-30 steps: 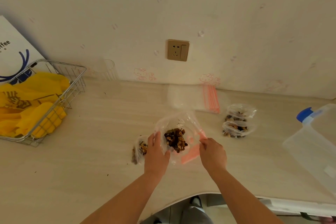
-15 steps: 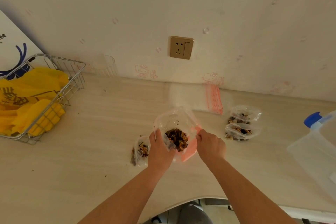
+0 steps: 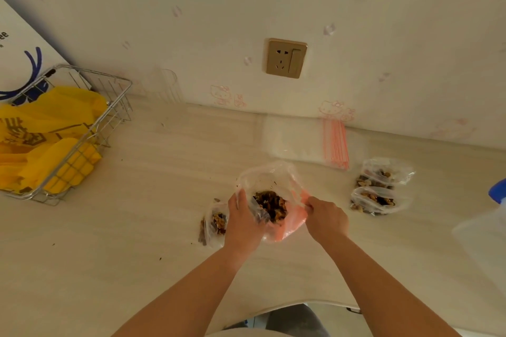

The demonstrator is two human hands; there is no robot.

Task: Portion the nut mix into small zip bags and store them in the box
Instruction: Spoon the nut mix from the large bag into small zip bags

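Note:
A large clear bag of nut mix [image 3: 269, 201] with a pink zip strip stands in the middle of the table. My left hand [image 3: 242, 223] grips its left side and my right hand [image 3: 325, 219] pinches its right edge. A small filled zip bag [image 3: 216, 223] lies just left of my left hand, partly hidden by it. Two more filled small bags [image 3: 379, 191] lie to the right. A stack of empty zip bags [image 3: 304, 139] with pink strips lies by the wall. The clear storage box [image 3: 487, 238] with a blue latch shows at the right edge.
A wire basket [image 3: 82, 128] with yellow bags stands at the left, in front of a white paper bag [image 3: 19, 55]. A clear glass [image 3: 167, 85] stands by the wall. Crumbs dot the table near its curved front edge [image 3: 287, 305].
My hands have drawn closer around the big bag, the right one moving up to its edge. The view has shifted slightly, pushing the box further to the right.

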